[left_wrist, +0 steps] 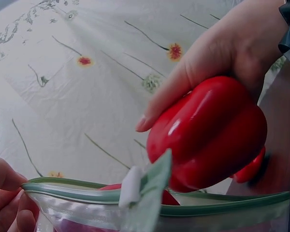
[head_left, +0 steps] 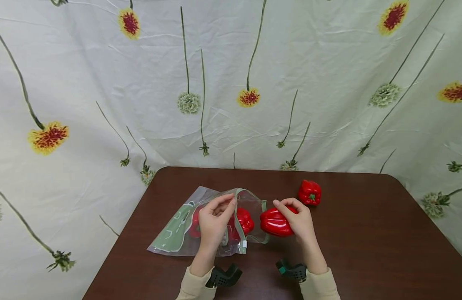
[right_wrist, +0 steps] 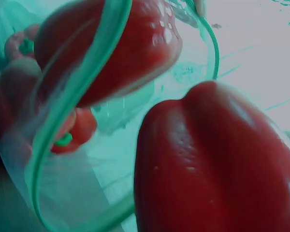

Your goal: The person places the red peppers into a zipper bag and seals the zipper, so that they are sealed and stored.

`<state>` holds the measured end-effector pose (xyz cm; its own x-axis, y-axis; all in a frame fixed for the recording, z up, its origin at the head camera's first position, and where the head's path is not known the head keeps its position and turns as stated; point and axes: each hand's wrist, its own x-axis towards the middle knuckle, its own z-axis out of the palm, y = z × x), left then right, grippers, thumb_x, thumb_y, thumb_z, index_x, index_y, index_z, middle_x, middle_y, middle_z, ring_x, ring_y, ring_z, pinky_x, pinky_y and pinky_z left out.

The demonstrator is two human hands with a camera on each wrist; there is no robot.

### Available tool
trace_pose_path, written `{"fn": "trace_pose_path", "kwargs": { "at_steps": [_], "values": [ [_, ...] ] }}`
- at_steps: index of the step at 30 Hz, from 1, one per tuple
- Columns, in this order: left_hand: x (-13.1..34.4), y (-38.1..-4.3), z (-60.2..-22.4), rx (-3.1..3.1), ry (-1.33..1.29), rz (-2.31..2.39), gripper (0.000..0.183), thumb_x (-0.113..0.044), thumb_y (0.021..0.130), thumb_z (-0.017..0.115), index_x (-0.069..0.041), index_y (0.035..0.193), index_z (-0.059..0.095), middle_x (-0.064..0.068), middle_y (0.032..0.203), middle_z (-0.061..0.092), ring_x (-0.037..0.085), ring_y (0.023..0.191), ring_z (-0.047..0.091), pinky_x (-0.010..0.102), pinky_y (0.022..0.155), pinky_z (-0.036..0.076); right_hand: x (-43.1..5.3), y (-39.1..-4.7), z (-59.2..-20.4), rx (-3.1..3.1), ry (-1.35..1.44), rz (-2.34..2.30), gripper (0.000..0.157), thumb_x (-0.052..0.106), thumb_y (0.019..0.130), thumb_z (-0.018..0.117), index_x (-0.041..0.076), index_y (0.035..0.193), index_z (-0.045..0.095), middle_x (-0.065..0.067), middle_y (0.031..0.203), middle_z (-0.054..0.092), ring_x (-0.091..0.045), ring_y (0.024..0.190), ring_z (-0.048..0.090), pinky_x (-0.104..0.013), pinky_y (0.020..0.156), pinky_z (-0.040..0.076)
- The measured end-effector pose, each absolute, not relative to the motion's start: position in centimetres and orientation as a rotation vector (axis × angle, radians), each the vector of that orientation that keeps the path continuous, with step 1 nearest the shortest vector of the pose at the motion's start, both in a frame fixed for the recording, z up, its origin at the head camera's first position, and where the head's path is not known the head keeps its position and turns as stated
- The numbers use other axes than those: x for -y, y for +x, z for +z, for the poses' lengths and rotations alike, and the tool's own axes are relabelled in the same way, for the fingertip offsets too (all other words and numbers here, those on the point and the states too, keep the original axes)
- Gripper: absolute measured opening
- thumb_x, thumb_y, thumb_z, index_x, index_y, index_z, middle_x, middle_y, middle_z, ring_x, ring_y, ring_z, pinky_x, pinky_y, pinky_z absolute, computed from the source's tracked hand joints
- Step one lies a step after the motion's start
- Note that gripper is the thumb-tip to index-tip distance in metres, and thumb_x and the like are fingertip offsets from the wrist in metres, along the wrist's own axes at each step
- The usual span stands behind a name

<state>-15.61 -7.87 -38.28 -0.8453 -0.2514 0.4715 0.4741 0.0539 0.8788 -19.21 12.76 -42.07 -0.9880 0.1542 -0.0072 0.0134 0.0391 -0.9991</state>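
A clear zip bag [head_left: 178, 229] with green print and a green-edged mouth lies on its side, its mouth spread toward the right. My left hand [head_left: 215, 218] pinches the upper rim of that mouth between thumb and fingers, also visible at the lower left of the left wrist view. Inside the bag are several red bell peppers, one of them [head_left: 245, 221] near the opening. Just outside the mouth, my right hand [head_left: 300, 221] grips another red bell pepper [left_wrist: 208, 130] from above. In the right wrist view this held pepper [right_wrist: 212, 164] fills the lower right, close to the green rim [right_wrist: 84, 77].
One more red bell pepper [head_left: 310, 192] sits on the dark brown table [head_left: 373, 233], behind the right hand. A white slider [left_wrist: 130, 187] is on the bag's zip. Flower-patterned cloth [head_left: 223, 125] hangs behind the table.
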Motion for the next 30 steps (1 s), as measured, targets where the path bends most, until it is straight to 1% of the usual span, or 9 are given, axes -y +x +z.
{"fn": "trace_pose_path", "kwargs": {
  "at_steps": [6,12,20,27,30],
  "values": [
    [7.8,-15.7,-38.3,1.813,-0.242,-1.852,0.016,0.006,0.082,0.066,0.012,0.097,0.067,0.024,0.085,0.067,0.013,0.067,0.064,0.02,0.062,0.052,-11.6,-19.1,-42.1,2.171,-0.179,2.113,0.026,0.028,0.083,0.072,0.005,0.094,0.063,-0.01,0.098,0.062,-0.026,0.089,0.056,-0.035,0.07,0.054],
    [8.0,-16.8,-40.2,1.795,-0.227,-1.875,0.016,0.0,0.082,0.069,0.005,0.097,0.07,0.019,0.085,0.069,0.01,0.067,0.064,0.02,0.061,0.052,-10.5,-18.9,-42.1,2.151,-0.152,2.085,0.023,0.025,0.084,0.07,0.004,0.093,0.063,-0.01,0.098,0.062,-0.027,0.089,0.056,-0.035,0.07,0.054],
    [8.0,-16.9,-40.5,1.795,-0.224,-1.862,0.017,-0.009,0.083,0.072,0.001,0.097,0.072,0.016,0.083,0.07,0.01,0.065,0.063,0.02,0.059,0.051,-8.9,-18.6,-42.2,2.197,-0.114,2.069,0.026,0.026,0.087,0.067,0.003,0.098,0.064,-0.012,0.105,0.062,-0.027,0.091,0.056,-0.036,0.073,0.054],
    [8.1,-17.0,-40.6,1.81,-0.196,-1.846,0.018,-0.011,0.083,0.072,-0.001,0.098,0.072,0.013,0.086,0.071,0.013,0.068,0.065,0.023,0.062,0.053,-8.2,-18.2,-42.0,2.211,-0.051,2.121,0.025,0.025,0.092,0.061,0.002,0.101,0.065,-0.01,0.101,0.063,-0.022,0.083,0.058,-0.035,0.071,0.055],
    [8.2,-17.0,-40.7,1.808,-0.195,-1.844,0.018,-0.013,0.083,0.072,-0.002,0.097,0.073,0.012,0.086,0.071,0.013,0.068,0.065,0.024,0.063,0.054,-8.2,-18.0,-41.9,2.222,0.006,2.133,0.025,0.023,0.093,0.059,0.001,0.104,0.062,-0.012,0.103,0.062,-0.022,0.083,0.057,-0.034,0.071,0.054]
  ]
}}
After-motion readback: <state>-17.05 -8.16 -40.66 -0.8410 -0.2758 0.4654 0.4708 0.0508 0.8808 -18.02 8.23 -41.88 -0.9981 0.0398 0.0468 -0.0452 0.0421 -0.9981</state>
